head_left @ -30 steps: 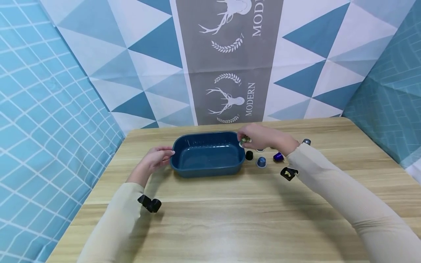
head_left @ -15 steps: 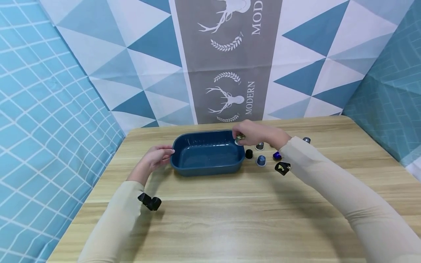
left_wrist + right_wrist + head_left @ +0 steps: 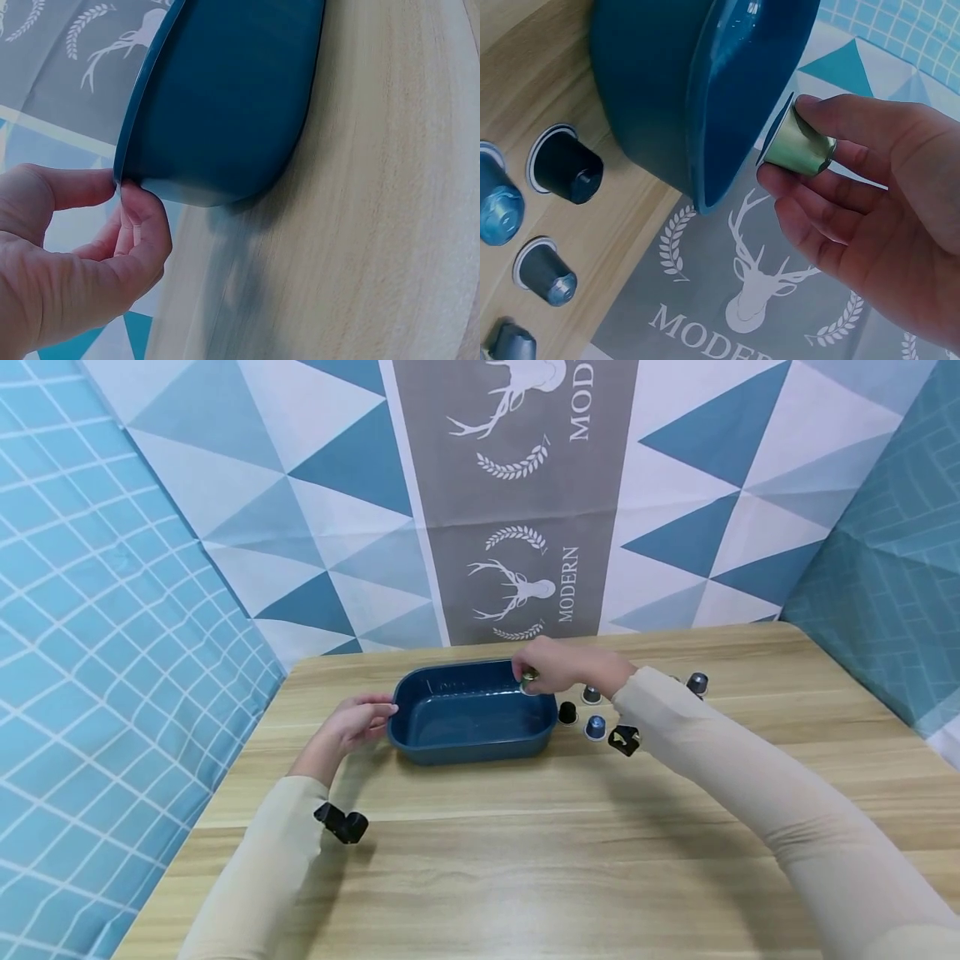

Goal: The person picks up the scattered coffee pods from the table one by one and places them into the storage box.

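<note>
A dark blue rectangular dish with rounded corners stands on the table. At its left end my left hand pinches the rim between thumb and fingers; the left wrist view shows this grip on the dish wall closely. Over the dish's right end, my right hand holds a green-gold coffee capsule between thumb and fingers. In the right wrist view the capsule is tilted, its flat rim toward the dish. The part of the dish floor that shows holds nothing.
Right of the dish stand a black capsule, a blue capsule and a dark grey capsule. Another grey capsule lies farther right, beyond the right sleeve. A patterned backdrop rises behind the wooden table.
My right hand has moved left with the green-gold capsule, from the dish's right rim to over its inside. The purple-blue capsule is now hidden by the right arm. My left hand stays put.
</note>
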{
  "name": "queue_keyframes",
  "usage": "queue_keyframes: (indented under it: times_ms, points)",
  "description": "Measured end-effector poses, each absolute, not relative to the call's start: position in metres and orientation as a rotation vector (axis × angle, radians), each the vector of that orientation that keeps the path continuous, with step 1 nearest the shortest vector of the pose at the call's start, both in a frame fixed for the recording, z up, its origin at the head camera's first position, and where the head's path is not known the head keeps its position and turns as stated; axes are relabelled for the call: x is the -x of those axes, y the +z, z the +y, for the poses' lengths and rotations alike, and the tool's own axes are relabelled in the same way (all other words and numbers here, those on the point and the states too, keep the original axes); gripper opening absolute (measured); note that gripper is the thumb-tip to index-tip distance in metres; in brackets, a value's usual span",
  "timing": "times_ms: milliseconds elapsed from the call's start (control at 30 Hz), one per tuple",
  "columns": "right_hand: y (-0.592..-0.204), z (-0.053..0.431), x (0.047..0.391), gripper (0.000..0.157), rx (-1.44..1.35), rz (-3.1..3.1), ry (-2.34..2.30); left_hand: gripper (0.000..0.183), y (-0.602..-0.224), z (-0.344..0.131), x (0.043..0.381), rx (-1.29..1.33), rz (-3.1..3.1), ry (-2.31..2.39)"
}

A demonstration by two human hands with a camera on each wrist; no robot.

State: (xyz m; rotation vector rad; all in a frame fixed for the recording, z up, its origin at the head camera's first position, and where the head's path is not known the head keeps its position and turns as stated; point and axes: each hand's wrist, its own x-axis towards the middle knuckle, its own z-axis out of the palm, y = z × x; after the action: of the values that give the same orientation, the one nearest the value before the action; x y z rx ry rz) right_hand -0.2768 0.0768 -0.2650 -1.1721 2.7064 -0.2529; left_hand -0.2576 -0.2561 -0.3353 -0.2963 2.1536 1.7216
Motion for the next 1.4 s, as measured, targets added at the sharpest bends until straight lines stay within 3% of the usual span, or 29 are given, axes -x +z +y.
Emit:
queue_keyframes:
  times_ms: [800,1400]
  points:
    - [-0.274,0.022,0.293,0.018,1.166,2.653,-0.089,0.051,-0.336,-0.27,0.251,0.291,2.16,1.697]
    - [-0.268,0.01,0.307,0.019,1.119,2.689,-0.005,0.051,-0.334,-0.259,0.26,0.309,2.138,1.717]
